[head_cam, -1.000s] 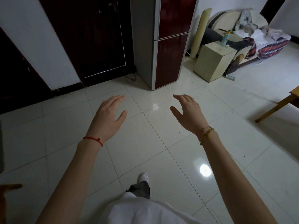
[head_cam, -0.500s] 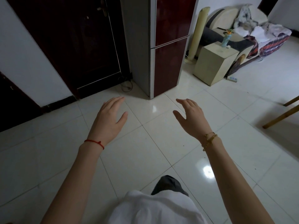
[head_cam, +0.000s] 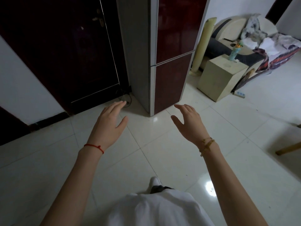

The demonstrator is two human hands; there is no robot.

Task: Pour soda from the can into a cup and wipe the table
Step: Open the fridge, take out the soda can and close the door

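No can, cup or cloth is in view. My left hand is stretched forward over the white tiled floor with a red string on its wrist, fingers apart and holding nothing. My right hand is held out beside it, a gold bracelet on the wrist, fingers apart and empty. Both hands hover in front of a tall fridge with dark red doors and a grey side.
A dark door stands left of the fridge. A beige cube stand with a small bottle sits to the right, before a sofa piled with clothes. A wooden table leg shows at the right edge.
The view has moved closer to the fridge and door. Both hands stay out in front, open and empty. The wooden table has slid further off the right edge.
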